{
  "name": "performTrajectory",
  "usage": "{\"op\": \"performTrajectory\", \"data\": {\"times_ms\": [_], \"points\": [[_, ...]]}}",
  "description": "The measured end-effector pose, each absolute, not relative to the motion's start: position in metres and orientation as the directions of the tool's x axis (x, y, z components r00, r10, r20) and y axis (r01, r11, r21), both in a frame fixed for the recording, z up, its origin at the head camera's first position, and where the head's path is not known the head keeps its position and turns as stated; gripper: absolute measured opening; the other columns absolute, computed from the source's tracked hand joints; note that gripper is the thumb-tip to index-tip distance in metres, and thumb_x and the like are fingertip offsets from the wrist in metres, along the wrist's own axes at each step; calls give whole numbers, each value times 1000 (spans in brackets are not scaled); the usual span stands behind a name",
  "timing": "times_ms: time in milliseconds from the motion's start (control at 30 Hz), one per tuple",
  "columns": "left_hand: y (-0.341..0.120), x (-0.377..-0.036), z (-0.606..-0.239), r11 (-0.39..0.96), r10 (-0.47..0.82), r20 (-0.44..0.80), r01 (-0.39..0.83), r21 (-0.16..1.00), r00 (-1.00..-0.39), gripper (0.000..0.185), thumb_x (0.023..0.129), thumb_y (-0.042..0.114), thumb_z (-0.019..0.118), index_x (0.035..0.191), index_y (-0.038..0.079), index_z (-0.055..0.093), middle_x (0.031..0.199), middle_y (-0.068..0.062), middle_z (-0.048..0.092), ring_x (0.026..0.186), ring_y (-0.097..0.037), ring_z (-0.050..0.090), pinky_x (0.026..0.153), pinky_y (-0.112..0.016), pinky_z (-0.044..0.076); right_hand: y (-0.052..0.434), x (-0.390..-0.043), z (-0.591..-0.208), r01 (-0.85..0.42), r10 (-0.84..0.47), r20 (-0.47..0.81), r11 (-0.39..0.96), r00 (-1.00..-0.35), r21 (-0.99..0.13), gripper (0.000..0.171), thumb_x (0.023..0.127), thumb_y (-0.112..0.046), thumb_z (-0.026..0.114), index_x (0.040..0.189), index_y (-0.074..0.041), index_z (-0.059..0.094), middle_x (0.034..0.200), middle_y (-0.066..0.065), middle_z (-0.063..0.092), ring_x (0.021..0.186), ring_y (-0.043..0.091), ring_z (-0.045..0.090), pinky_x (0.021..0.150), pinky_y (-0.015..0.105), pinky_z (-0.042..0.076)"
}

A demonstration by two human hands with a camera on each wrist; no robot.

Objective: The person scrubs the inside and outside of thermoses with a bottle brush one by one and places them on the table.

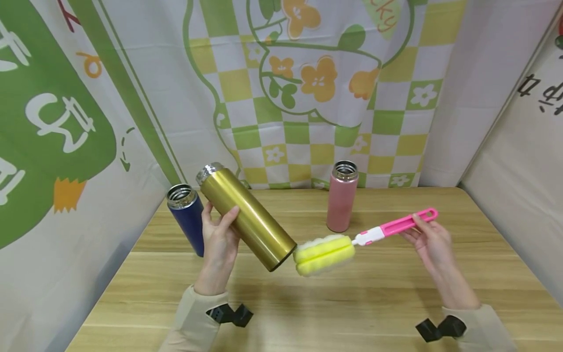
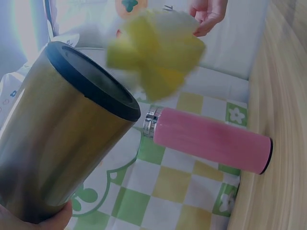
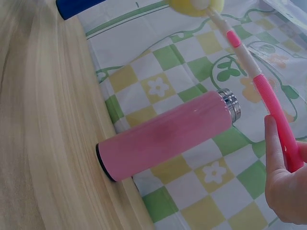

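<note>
Left hand (image 1: 218,239) grips the gold flask (image 1: 248,217), tilted above the table (image 1: 378,303), left of the pink flask (image 1: 341,203). Right hand (image 1: 432,240) pinches the bottle brush (image 1: 352,242) handle; sponge at the gold flask's base. Likely pre-scrub: next, steer the sponge to its mouth.

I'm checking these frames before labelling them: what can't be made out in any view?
- Inside of the gold flask: its mouth points away in the head view; the left wrist view shows only its base.
- Blue flask: lower part hidden by the left hand; cut by the edge in the right wrist view.
- Sponge brush: blurred in the left wrist view, cut off in the right wrist view.
- Right hand: fingertips only in the left wrist view.
</note>
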State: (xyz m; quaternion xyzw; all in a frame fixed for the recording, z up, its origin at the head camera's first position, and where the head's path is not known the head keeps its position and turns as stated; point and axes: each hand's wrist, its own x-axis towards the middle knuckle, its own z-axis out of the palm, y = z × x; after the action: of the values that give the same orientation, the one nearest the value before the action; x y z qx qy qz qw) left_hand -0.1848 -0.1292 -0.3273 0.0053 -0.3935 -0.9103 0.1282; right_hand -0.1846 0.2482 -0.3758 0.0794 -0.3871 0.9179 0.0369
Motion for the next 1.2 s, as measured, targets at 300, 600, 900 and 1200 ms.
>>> {"op": "performTrajectory", "data": {"times_ms": [300, 600, 900, 1200], "points": [[-122, -185, -327, -674, -226, 101, 231, 702, -969, 68, 79, -9, 52, 130, 19, 16, 115, -14, 37, 90, -19, 53, 79, -30, 44, 233, -183, -373, -103, 7, 122, -584, -992, -805, 7, 88, -3, 49, 86, -1, 56, 81, 10, 63, 74, 18, 63, 74, 27, 50], [-115, -184, -329, -623, -216, 142, 248, 742, -966, 74, 76, -15, 49, 132, 19, 13, 116, -14, 37, 94, -19, 51, 78, -29, 45, 225, -183, -371, -95, -19, 128, -559, -992, -824, 9, 89, -3, 48, 86, -2, 56, 80, 9, 64, 74, 18, 64, 74, 27, 50], [-117, -181, -334, -521, -178, 188, 254, 815, -966, 79, 75, -13, 53, 133, 19, 10, 118, -12, 39, 99, -20, 49, 81, -31, 45, 231, -183, -372, -85, -24, 123, -590, -992, -803, 11, 89, -2, 47, 85, -2, 57, 80, 10, 64, 72, 19, 64, 73, 27, 50], [-121, -178, -336, -492, -151, 203, 252, 833, -967, 76, 76, -12, 52, 133, 20, 13, 117, -12, 41, 99, -19, 49, 81, -30, 44, 240, -182, -375, -76, -18, 111, -621, -994, -780, 9, 89, -2, 48, 86, 0, 56, 81, 11, 63, 74, 20, 64, 74, 28, 50]]}}
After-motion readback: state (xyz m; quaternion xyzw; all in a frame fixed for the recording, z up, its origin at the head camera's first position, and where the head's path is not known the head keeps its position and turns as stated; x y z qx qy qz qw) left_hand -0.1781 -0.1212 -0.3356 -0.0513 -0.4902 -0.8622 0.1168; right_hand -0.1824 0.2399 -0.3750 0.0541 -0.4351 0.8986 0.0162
